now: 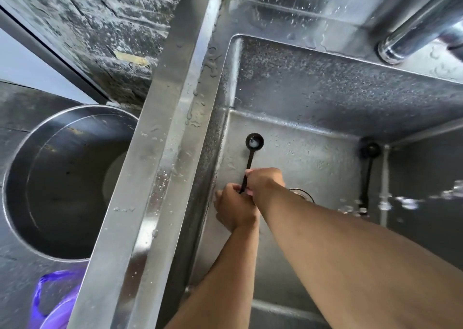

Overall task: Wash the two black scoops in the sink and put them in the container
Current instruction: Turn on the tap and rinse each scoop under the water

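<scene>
Inside the steel sink (300, 83), a black scoop (253, 145) points away from me, its bowl holding a bit of white foam or water. My left hand (235, 209) grips the lower end of its handle. My right hand (265, 182) pinches the handle just above that. A second black scoop (370, 153) lies at the sink's right wall, bowl toward the far corner, blurred by water. The round steel container (62, 178) stands left of the sink, outside it, with nothing visible inside.
A chrome faucet spout (413, 35) juts in at the top right. Water splashes (406, 202) near the right wall. The drain (302, 194) sits just right of my hands. A wide wet steel rim (160, 153) separates sink and container. A purple plastic bag (57, 301) lies at the bottom left.
</scene>
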`<state>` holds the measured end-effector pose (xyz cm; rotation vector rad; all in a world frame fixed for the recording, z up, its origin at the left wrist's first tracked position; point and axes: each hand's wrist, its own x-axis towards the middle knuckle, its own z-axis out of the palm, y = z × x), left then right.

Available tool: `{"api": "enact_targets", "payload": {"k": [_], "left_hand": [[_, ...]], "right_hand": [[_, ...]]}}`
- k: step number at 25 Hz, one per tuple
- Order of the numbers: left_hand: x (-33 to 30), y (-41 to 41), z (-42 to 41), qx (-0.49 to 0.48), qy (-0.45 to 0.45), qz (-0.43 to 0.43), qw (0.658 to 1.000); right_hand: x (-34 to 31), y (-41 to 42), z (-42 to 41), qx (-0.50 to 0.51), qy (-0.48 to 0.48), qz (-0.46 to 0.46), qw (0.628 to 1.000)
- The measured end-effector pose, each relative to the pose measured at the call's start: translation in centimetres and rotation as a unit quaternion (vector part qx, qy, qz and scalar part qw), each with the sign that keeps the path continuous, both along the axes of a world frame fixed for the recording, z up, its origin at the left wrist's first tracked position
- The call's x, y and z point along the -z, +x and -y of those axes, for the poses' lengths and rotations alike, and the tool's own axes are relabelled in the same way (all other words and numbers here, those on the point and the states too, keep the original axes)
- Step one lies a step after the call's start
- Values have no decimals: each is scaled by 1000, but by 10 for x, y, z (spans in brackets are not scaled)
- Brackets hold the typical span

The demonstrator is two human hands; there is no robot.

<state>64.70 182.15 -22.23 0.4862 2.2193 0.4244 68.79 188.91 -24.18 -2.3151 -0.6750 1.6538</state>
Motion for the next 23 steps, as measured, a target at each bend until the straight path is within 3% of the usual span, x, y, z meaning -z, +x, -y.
{"api": "enact_targets", "payload": {"k": [3,5,7,14,19,23], "left_hand": [[-12,4,24,27,-5,-6,1000],[-20,8,39,42,-1,3,999],[-24,13,50,30,15,42,999],[-33,39,64,-20,63,204,977],[-49,54,57,-40,112,332,936],[-70,62,42,-37,133,354,925]], "right_hand": [[-23,6,27,-29,-20,2,999],[-29,15,50,-125,31,60,990],[-36,22,54,42,38,0,998],[-46,74,87,191,16,-126,973],[-69,108,84,170,15,-208,963],[-95,129,72,163,50,-250,953]]}}
